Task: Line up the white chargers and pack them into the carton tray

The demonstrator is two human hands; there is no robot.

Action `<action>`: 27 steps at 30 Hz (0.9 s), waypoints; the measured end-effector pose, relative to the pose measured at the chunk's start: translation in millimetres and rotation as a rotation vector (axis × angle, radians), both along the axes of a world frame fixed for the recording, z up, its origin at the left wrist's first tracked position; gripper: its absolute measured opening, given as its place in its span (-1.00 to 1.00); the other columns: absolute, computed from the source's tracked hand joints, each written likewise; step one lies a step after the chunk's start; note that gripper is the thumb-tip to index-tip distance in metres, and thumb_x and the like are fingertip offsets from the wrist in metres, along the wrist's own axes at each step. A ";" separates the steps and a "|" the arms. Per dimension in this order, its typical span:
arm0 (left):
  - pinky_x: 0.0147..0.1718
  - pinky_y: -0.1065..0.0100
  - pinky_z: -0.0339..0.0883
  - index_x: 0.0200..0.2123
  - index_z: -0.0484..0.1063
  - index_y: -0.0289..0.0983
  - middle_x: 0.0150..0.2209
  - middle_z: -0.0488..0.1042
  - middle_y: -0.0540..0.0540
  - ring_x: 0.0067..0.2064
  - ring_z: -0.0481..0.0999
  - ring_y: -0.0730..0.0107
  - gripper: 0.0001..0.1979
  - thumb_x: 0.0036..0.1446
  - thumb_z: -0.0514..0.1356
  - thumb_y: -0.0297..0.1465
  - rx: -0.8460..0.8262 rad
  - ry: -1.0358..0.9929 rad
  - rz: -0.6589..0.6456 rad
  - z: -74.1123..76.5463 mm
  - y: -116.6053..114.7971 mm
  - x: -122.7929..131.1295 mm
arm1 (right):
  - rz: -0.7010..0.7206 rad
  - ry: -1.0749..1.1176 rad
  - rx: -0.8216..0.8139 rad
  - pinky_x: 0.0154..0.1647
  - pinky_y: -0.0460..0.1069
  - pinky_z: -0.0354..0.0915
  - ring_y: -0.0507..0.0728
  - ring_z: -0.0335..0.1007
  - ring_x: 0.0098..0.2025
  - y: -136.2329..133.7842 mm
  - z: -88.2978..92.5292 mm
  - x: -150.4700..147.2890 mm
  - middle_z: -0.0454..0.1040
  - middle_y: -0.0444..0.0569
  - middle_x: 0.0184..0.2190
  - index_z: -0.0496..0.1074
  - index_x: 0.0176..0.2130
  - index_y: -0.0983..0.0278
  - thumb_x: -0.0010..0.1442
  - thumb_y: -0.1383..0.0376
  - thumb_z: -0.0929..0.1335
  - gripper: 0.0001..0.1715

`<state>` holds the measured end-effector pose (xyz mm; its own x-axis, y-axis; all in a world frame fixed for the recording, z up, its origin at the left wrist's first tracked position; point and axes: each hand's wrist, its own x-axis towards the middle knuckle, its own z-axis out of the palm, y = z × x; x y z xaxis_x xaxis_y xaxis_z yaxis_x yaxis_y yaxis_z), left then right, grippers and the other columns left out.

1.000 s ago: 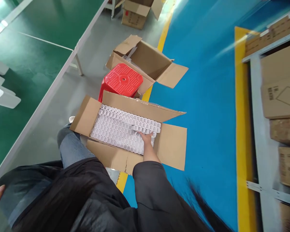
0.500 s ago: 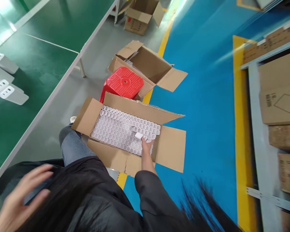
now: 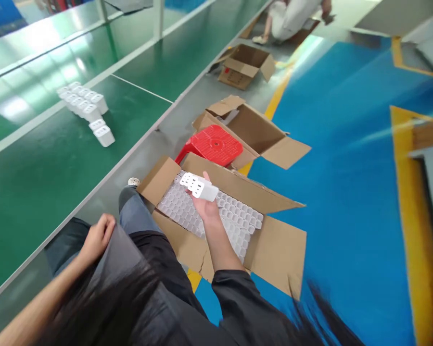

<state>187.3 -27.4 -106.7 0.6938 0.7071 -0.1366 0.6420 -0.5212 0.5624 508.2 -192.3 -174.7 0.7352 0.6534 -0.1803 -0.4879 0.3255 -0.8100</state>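
Note:
My right hand (image 3: 207, 204) is raised over the open cardboard box, palm up, holding a small row of white charger housings (image 3: 205, 190) with slotted end faces. Below it, rows of white charger housings (image 3: 240, 214) fill the box (image 3: 279, 252); my forearm hides part of them. My left hand (image 3: 98, 235) is closed on the edge of the dark garment (image 3: 124, 252) over my lap, pulling the cloth up. On the green table to the left, a cluster of white charger housings (image 3: 84, 103) stands with slotted faces up.
The green table's edge (image 3: 130, 154) runs along my left. Behind the box are a red stool (image 3: 216, 144), an open carton (image 3: 263, 127) and a further carton (image 3: 240, 72). A crouching person (image 3: 292, 19) is at the far end. A yellow-edged rack (image 3: 414, 230) stands right.
My right hand has lifted from the box's right side and moved left with white charger housings. My left hand, spread before, has closed on the garment. The view has swung left.

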 end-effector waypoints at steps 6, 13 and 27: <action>-0.40 0.47 0.32 -0.32 0.46 -0.22 -0.45 0.51 0.02 -0.43 0.49 0.47 -0.60 0.35 0.03 -0.07 -0.234 -0.168 -0.381 -22.4 -10.7 -17.7 | 0.416 0.096 0.248 -0.08 0.16 0.43 0.21 0.47 0.00 99.3 94.6 -86.0 0.52 -0.05 0.07 0.35 0.21 0.00 0.11 -0.15 0.35 -0.27; -0.17 0.36 0.38 -0.24 0.46 -0.22 -0.29 0.55 -0.09 -0.23 0.53 0.37 -0.79 0.27 0.22 -0.19 -0.046 -0.550 -0.302 38.1 -30.7 -83.8 | 0.799 0.337 0.285 -0.07 0.09 0.42 0.15 0.49 -0.06 140.6 109.9 -213.3 0.52 -0.09 0.08 0.41 0.18 0.04 0.03 -0.16 0.43 -0.21; -0.19 0.36 0.38 0.24 0.33 -0.15 0.06 0.49 -0.20 0.02 0.51 0.19 -0.12 0.13 -0.11 0.33 0.565 -0.495 0.348 82.2 87.5 -188.7 | 1.246 0.330 0.138 0.17 0.15 0.34 0.20 0.37 0.17 234.5 122.5 -368.2 0.56 -0.10 -0.02 0.46 -0.01 0.08 -0.06 0.04 0.49 -0.41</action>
